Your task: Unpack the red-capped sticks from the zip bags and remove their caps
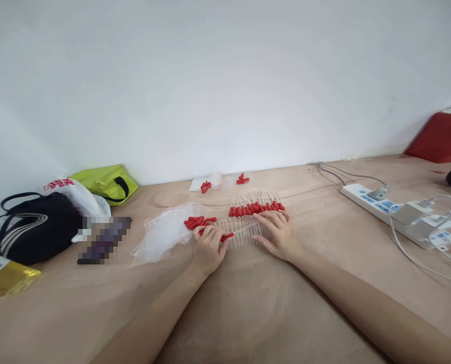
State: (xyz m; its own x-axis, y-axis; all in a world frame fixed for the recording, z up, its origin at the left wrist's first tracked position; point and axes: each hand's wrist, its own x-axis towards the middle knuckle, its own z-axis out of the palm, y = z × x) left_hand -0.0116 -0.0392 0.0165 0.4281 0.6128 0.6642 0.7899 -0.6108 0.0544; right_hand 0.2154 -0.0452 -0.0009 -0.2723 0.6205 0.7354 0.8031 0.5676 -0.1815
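Observation:
My left hand (210, 247) is closed around a red rubber dropper bulb (227, 236). A clear tube (244, 229) seems to run from that bulb toward my right hand. My right hand (280, 236) has its thumb and fingers apart, resting at the right end of a row of bare clear tubes (242, 240). Behind them lies a row of droppers with red bulbs (258, 208), side by side with tubes pointing to the wall. Loose red bulbs (198, 221) are heaped just beyond my left hand, by a stack of clear plastic bags (165, 232).
Small bags with red bulbs (206, 187) lie near the wall. On the left are a black bag (39, 227), a yellow-green pouch (107, 184), a blurred dark object (106, 242) and a yellow package (9, 278). A power strip (385, 207) with cables lies right.

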